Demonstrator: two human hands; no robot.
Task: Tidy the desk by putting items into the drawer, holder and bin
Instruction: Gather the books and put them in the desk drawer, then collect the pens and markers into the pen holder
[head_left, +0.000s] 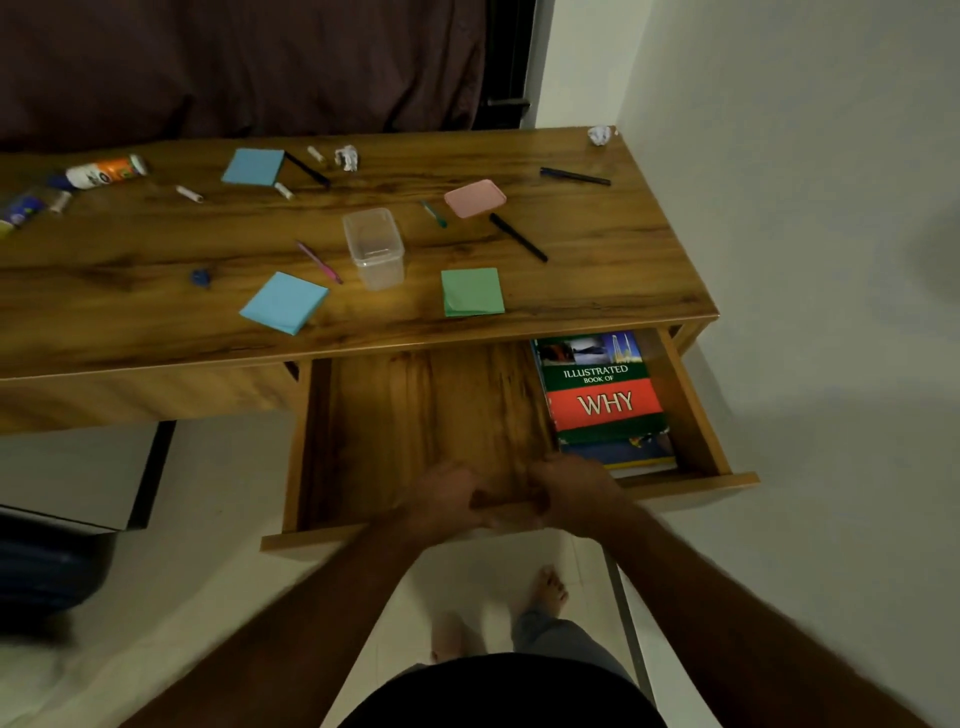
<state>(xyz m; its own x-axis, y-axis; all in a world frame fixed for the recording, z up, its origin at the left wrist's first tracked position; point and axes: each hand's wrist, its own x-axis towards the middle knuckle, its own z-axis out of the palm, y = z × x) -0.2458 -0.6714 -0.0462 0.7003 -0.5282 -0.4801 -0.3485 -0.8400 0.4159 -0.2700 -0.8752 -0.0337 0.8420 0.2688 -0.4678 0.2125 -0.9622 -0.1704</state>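
The wooden drawer (415, 415) under the desk top stands pulled out, with a stack of books (602, 395) at its right end. My left hand (447, 499) and my right hand (576, 493) both grip the drawer's front edge, side by side. On the desk (597, 291) lie a clear plastic holder (375, 247), two blue note pads (284, 302) (253, 166), a green pad (471, 291), a pink lid (474, 198), black pens (518, 237) (574, 176) (307, 168), a pink pen (318, 261), a teal pen (434, 213) and crumpled paper balls (347, 157) (599, 135).
Bottles and tubes (106, 172) lie at the desk's far left. A small blue object (200, 277) sits near the front blue pad. White walls close in on the right. A dark bag (47, 571) lies on the floor at left. My bare feet (545, 592) stand below the drawer.
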